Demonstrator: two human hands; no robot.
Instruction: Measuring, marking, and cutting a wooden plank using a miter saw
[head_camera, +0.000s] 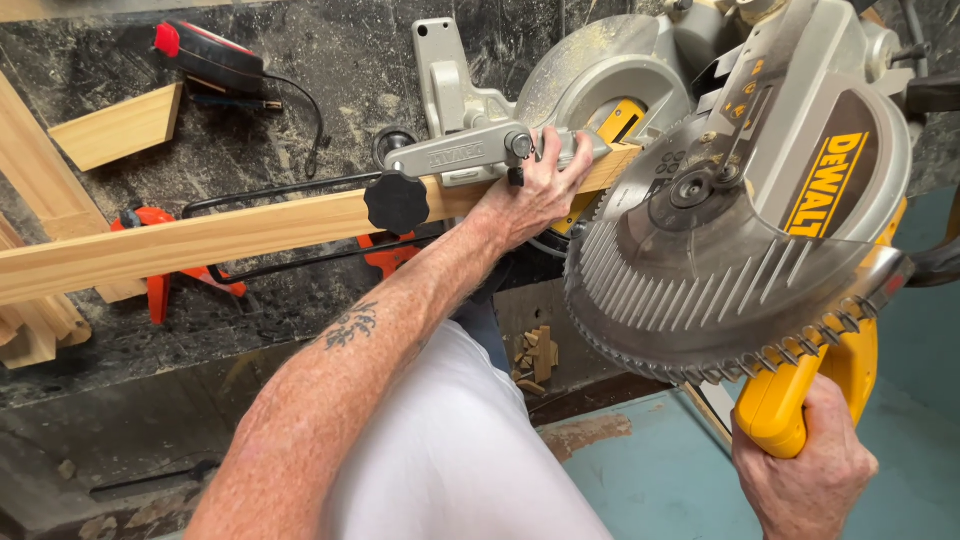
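While one mitre saw (720, 180) fills the upper right of the view, its grey head, clear slotted blade guard (700, 290) and toothed blade hang above one long strip of pale wood (230, 235). That strip runs from the left edge across the dark, dust-streaked table (300, 80) to the saw's fence, just under the blade. One yellow label with black lettering sits slantwise on the rounded grey housing, upper right.

One bare forearm with a dark tattoo (350, 325) reaches up from the lower left. The left hand (530, 190) lies flat on the strip beside the blade, its grip pressed down on the wood and fingers spread against the grey clamp arm (460, 150). The right hand (805, 465), at the lower right, has its grip wrapped tight round the saw's yellow handle (790, 395).

One black star-shaped knob (396, 202) stands in front of the strip, touching it. Behind the strip lie two orange clamps (160, 285), partly hidden by it. One short angled offcut of pale wood (120, 125) rests at the upper left, well apart from the saw. Near it sits one black device with a red end (205, 55), a thin black cord trailing from it. A few small wood scraps (535, 360) lie below the table's edge, above the blue-green floor (660, 480).
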